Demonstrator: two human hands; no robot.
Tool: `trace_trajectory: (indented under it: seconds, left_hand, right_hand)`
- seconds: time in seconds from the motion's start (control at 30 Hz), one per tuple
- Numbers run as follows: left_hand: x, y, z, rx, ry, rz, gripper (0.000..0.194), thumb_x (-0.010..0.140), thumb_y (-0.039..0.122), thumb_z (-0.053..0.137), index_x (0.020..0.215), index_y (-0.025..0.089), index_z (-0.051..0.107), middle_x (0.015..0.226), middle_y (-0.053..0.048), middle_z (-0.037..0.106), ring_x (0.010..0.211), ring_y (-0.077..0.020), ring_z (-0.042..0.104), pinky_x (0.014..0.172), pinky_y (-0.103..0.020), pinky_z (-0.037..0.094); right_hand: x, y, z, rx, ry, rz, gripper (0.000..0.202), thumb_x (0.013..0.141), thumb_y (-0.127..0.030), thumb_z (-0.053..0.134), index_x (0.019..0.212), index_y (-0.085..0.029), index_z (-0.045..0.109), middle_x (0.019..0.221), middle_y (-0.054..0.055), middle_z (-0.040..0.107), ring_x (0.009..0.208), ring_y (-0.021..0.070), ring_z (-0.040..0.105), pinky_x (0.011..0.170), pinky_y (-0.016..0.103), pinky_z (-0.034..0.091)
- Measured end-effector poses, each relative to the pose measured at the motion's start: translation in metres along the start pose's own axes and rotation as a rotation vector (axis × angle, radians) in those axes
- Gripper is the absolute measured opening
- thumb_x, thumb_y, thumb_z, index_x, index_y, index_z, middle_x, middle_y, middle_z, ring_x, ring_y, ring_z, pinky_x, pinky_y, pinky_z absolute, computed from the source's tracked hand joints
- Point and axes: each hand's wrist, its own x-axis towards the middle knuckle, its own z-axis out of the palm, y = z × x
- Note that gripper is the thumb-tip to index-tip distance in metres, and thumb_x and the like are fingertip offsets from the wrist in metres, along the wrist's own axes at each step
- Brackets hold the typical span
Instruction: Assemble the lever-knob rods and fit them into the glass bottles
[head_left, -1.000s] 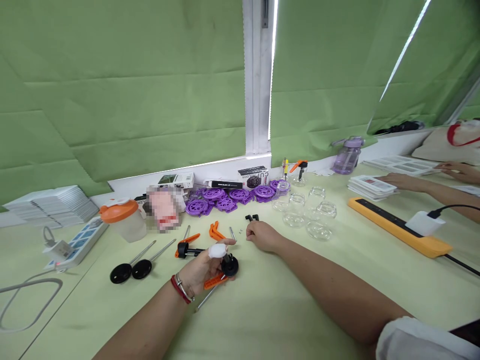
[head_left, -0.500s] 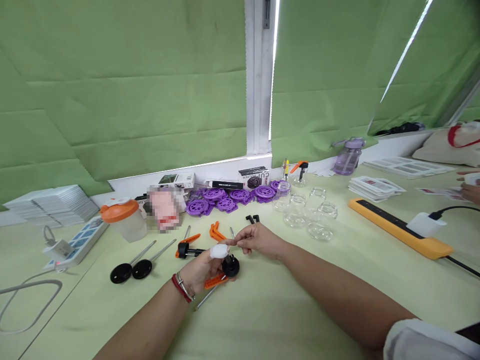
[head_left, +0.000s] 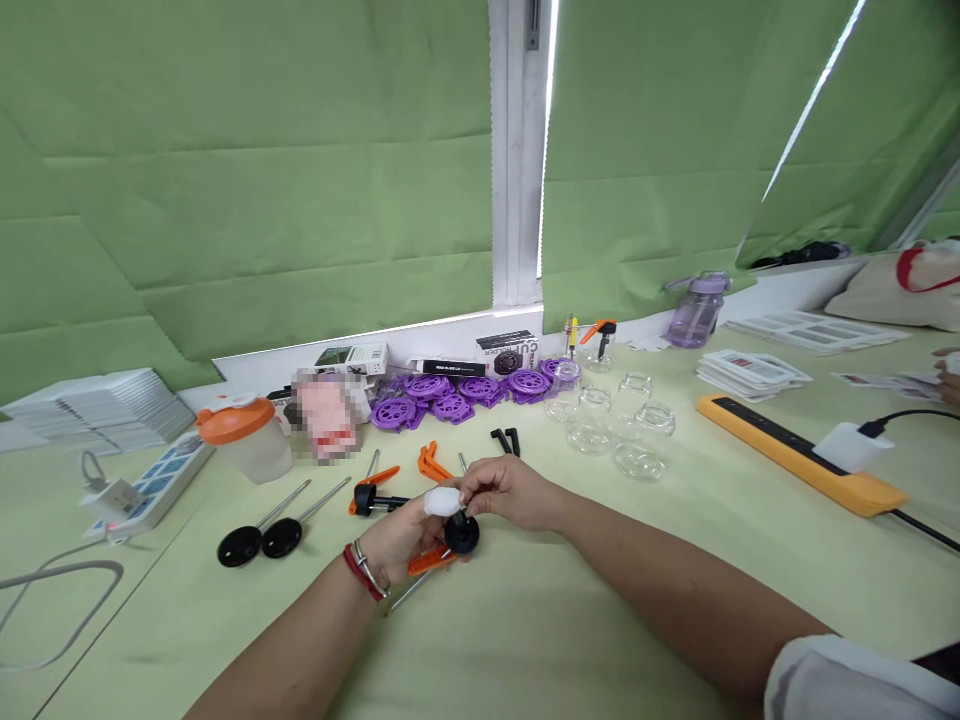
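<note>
A metal rod [head_left: 409,592] is sticking out below the left hand [head_left: 405,542], which is gripping a black part [head_left: 462,535] over the table [head_left: 540,640], an orange handle [head_left: 429,560] showing beneath. The right hand [head_left: 511,492] is bending its fingers at the part's top; whether it is gripping anything is hidden. Beyond, orange levers [head_left: 431,464] and two black pieces [head_left: 511,441] are lying. Farther back, clear jars [head_left: 639,461] are standing right of purple lids [head_left: 453,409].

Workshop-like worktable [head_left: 525,640] — piled purple parts [head_left: 474,390], matching clear jars [head_left: 590,425], loose orange levers [head_left: 431,464]
</note>
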Motion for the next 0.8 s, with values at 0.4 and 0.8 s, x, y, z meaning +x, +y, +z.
trace_trajectory:
  seconds: [0.4,0.8]
  left_hand:
    - [0.0006,-0.0006,0.0001,-0.004,-0.004,-0.012,0.045,0.069,0.042,0.061,0.108,0.02,0.057,0.083,-0.005,0.06,0.069,-0.0169,0.057,0.058,-0.027,0.043]
    - [0.0011,-0.0027,-0.0023,-0.002,-0.039,0.001,0.04,0.074,0.038,0.056,0.11,0.021,0.056,0.078,-0.003,0.059,0.066,-0.0153,0.055,0.057,-0.026,0.041]
  right_hand:
    - [0.0012,-0.0009,0.0019,0.003,-0.056,0.004,0.008,0.064,-0.014,0.071,0.07,-0.018,0.069,0.078,0.0,0.063,0.078,0.0137,0.058,0.076,0.026,0.045]
    - [0.002,0.0061,0.0003,0.181,-0.128,0.06,0.018,0.061,-0.025,0.076,0.072,-0.014,0.067,0.084,0.002,0.066,0.08,0.0144,0.059,0.077,0.028,0.046]
